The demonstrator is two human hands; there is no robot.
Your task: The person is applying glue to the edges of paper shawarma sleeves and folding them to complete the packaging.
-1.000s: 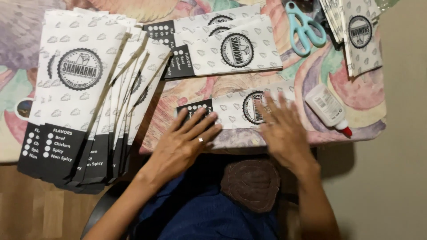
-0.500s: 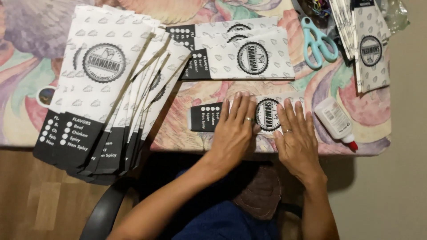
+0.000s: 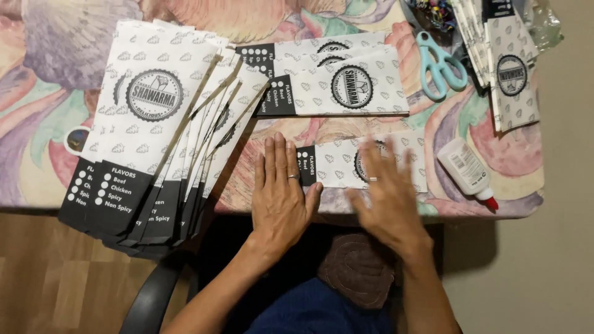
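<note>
Both hands, left (image 3: 281, 188) and right (image 3: 387, 188), press a paper sleeve (image 3: 337, 167) (flat).

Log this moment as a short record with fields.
left hand: flat on the table, thumb at the end of the folded bag
right hand: blurred, over the same bag
bag stack: fanned out, overhanging the table edge
scissors: teal handles
glue bottle: lying on its side, red cap
table: floral cover

White-black paper bags (image 3: 154, 142), perhaps fanned, tabletop
</note>
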